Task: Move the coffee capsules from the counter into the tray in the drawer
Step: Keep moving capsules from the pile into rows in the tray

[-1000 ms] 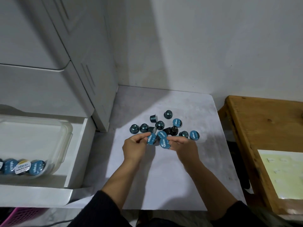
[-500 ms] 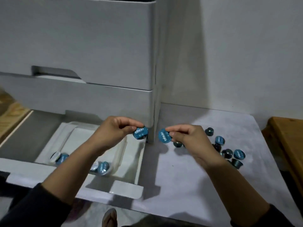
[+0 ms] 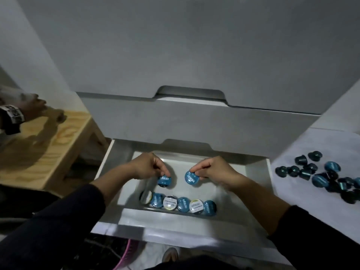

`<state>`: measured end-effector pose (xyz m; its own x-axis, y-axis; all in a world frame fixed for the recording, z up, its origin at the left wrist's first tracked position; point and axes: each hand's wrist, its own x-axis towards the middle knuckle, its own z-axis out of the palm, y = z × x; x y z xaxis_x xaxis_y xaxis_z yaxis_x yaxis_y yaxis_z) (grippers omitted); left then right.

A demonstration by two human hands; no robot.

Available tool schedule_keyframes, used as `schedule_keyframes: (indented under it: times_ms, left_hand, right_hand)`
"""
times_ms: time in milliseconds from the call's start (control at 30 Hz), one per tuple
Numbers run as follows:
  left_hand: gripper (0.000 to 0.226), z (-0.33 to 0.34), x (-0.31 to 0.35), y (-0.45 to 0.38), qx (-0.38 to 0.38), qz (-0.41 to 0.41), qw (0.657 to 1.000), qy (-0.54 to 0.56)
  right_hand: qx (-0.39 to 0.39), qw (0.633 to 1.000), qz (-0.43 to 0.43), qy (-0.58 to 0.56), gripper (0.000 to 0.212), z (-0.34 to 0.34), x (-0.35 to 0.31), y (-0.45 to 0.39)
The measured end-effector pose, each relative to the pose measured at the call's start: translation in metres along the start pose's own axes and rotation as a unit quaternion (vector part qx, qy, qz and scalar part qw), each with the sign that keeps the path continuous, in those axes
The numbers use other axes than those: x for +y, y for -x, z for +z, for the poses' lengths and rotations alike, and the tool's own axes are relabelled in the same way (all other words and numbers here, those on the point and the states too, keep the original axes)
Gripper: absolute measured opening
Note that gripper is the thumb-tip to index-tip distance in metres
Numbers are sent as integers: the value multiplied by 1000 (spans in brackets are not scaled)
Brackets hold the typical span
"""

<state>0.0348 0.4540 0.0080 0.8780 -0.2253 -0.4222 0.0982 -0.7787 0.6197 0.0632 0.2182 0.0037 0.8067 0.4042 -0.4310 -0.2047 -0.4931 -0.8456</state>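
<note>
Left hand [image 3: 148, 168] pinches a blue coffee capsule [image 3: 164, 180] hanging below its fingertips; right hand [image 3: 211, 169] pinches another capsule [image 3: 191, 178] likewise. Both hang over the clear tray [image 3: 224, 193] in the open drawer [image 3: 259, 168], above a row of capsules [image 3: 178, 204]. More capsules [image 3: 319, 177] lie on the counter [image 3: 303, 141] to the right.

Bare tray [image 3: 229, 190] floor lies open behind the row of capsules [image 3: 179, 204] along its front wall, under the overhanging closed drawer front [image 3: 194, 123].

A: Home kitchen corner?
B: Likely. White drawer unit [image 3: 194, 75] at twelve o'clock, coffee capsules [image 3: 321, 174] on the pale surface [image 3: 311, 145] at three, wooden table [image 3: 48, 141] at nine.
</note>
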Motion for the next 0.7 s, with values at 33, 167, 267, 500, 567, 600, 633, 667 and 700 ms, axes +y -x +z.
schedule_keyframes:
  times_ms: [33,167,267,500,567,600,633,667,700]
  left_hand:
    - [28,1,-5,-2,-17,3,1000,-18]
    - [23,5,-22,-12,-69,22,996,-46]
    - [22,3,-30,-19,-81,40,994,-57]
    - [26,-12,-30,-25,-115,64,984,-118]
    - [24,-16,-31,-25,-118,67,983,-127]
    - [23,-18,-32,-24,-119,68,982,-127]
    - [22,-19,-32,-24,-120,70,982,-128]
    - [21,-19,-33,-23,-121,73,982,-129]
    - [21,-19,-35,-23,-119,75,981,-131]
  right_hand:
    - [1,1000,12,-3,24,9,0,-5]
    - [-2,999,49,-20,14,34,1,-20]
    - [-11,998,59,-27,14,43,3,-26]
    - [-20,995,92,-25,19,54,8,-38]
    - [-28,995,92,-25,21,58,6,-39]
    - [-32,995,92,-25,21,59,5,-40]
    - [-36,995,91,-23,20,61,4,-40]
    - [-41,995,90,-21,18,63,3,-41]
    - [-46,995,89,-17,17,65,2,-41]
